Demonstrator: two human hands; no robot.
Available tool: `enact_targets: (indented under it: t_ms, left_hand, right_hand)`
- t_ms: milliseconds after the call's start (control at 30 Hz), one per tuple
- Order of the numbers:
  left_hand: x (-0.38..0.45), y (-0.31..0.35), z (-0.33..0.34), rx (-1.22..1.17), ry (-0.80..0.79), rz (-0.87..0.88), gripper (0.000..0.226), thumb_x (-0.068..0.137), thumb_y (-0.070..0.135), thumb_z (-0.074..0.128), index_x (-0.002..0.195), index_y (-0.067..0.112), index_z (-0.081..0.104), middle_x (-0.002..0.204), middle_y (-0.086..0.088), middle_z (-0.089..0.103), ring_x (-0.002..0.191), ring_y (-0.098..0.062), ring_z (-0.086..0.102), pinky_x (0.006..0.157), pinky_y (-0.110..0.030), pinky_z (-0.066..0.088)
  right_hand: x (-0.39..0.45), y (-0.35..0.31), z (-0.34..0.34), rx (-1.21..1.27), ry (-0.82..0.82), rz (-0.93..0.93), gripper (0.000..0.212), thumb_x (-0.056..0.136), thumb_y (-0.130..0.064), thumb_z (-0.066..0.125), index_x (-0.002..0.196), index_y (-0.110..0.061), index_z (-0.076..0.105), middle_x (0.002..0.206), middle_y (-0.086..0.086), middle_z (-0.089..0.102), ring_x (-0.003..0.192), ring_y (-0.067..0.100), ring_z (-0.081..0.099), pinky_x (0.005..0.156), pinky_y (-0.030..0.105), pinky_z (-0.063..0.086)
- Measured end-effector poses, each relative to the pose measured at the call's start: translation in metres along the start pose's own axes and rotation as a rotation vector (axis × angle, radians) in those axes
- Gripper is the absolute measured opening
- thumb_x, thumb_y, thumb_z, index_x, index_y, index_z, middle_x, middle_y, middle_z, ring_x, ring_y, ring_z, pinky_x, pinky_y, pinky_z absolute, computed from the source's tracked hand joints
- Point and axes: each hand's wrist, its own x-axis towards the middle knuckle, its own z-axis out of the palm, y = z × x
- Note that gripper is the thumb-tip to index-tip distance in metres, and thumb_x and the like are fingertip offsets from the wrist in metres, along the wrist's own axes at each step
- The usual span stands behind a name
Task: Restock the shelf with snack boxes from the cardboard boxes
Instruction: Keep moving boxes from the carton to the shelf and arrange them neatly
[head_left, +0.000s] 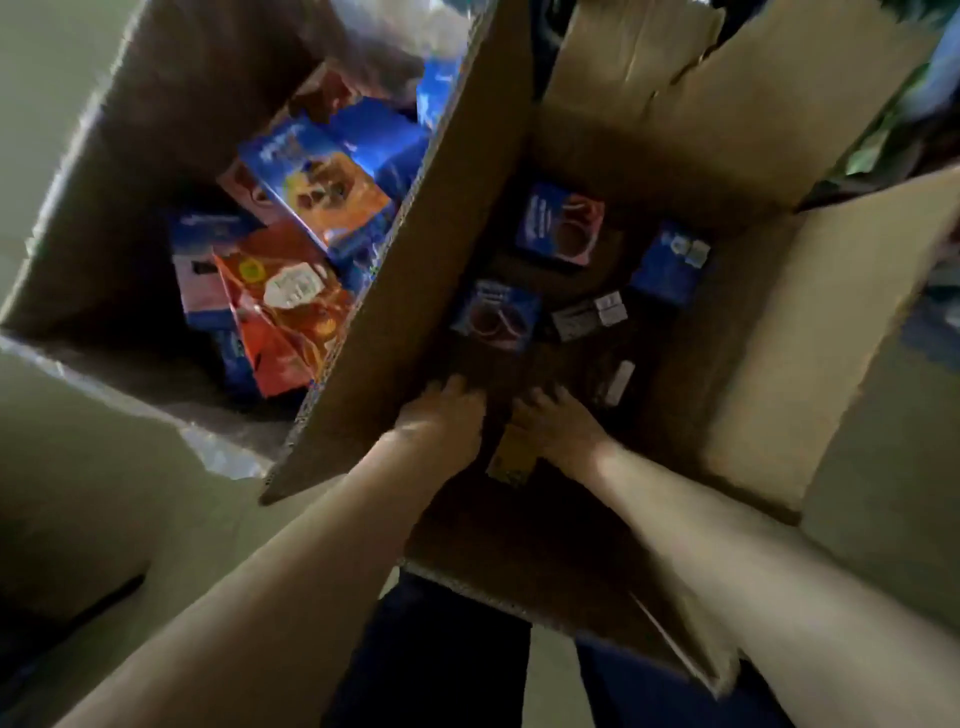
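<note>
Cardboard box (727, 364) shadow hides both hands' fingertips.

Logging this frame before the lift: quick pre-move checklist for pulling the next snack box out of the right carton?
1. Both hands inside right carton: ok.
2. Left hand and right hand flank a yellow-ended box: ok.
3. Grip closed on it: cannot tell, blurred.
4. Carton flaps open: ok.
5. Stock left: ok, blue boxes on the bottom.
6. Left carton still stocked: ok.

Few blue snack boxes (560, 223) lie scattered flat in the open right cardboard box (727, 332).
</note>
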Motion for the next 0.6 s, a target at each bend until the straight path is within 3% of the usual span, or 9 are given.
enact_targets:
  t_ms: [133,200,300,367,433,533,600]
  left_hand:
    - [0.049,-0.009,0.02,-0.01,-0.023,-0.005,0.044,0.096,0.021,0.045,0.137,0.011,0.035,0.142,-0.013,0.031,0.13,-0.032,0.034,0.103,-0.041,0.038]
    - [0.055,-0.012,0.025,-0.008,-0.071,-0.014,0.044,0.096,0.021,0.045,0.137,0.01,0.035,0.141,-0.014,0.031,0.128,-0.032,0.035,0.102,-0.042,0.039]
    - [0.042,-0.01,0.011,-0.01,-0.083,-0.027,0.041,0.095,0.018,0.047,0.133,0.009,0.039,0.136,-0.014,0.035,0.123,-0.033,0.041,0.098,-0.041,0.041]
    - [0.022,0.001,-0.012,-0.023,-0.056,-0.018,0.045,0.093,0.015,0.05,0.135,0.012,0.037,0.137,-0.013,0.036,0.123,-0.033,0.043,0.098,-0.041,0.041]
    - [-0.004,0.016,-0.043,-0.021,-0.03,0.047,0.054,0.09,0.012,0.051,0.14,0.016,0.03,0.14,-0.012,0.033,0.124,-0.035,0.042,0.101,-0.041,0.039]
    - [-0.061,0.05,-0.109,0.043,0.006,0.213,0.075,0.085,0.017,0.061,0.146,0.023,0.018,0.144,-0.009,0.025,0.127,-0.036,0.039,0.105,-0.04,0.036]
    - [-0.105,0.07,-0.17,0.081,0.028,0.268,0.085,0.081,0.024,0.068,0.147,0.028,0.015,0.146,-0.005,0.021,0.129,-0.034,0.036,0.106,-0.039,0.035]
  right_hand:
    - [0.061,-0.006,0.03,-0.2,-0.08,-0.105,0.059,0.099,-0.017,0.037,0.15,-0.026,0.01,0.159,0.004,0.005,0.144,0.03,0.007,0.113,0.048,0.016]
    - [0.069,-0.001,0.037,-0.124,-0.015,-0.106,0.053,0.099,-0.014,0.037,0.149,-0.021,0.02,0.156,0.006,0.018,0.14,0.032,0.021,0.107,0.043,0.027]
    - [0.045,0.016,0.021,0.189,0.01,-0.039,0.054,0.093,-0.02,0.054,0.142,-0.013,0.033,0.143,0.011,0.04,0.128,0.032,0.042,0.096,0.04,0.039]
    - [0.01,0.036,-0.003,0.483,-0.081,0.059,0.075,0.08,-0.044,0.067,0.141,-0.017,0.032,0.135,0.01,0.048,0.118,0.031,0.051,0.087,0.037,0.044]
    - [-0.04,0.061,-0.041,0.791,-0.136,0.152,0.079,0.073,-0.058,0.066,0.137,-0.021,0.039,0.126,0.008,0.055,0.102,0.027,0.06,0.084,0.037,0.051]
    - [-0.138,0.1,-0.102,1.199,-0.242,0.176,0.049,0.081,-0.052,0.063,0.11,-0.013,0.062,0.088,0.007,0.064,0.062,0.019,0.06,0.058,0.025,0.052]
    - [-0.217,0.122,-0.144,1.297,-0.214,0.179,0.035,0.084,-0.052,0.059,0.086,-0.017,0.065,0.079,0.005,0.063,0.057,0.017,0.054,0.052,0.022,0.046]
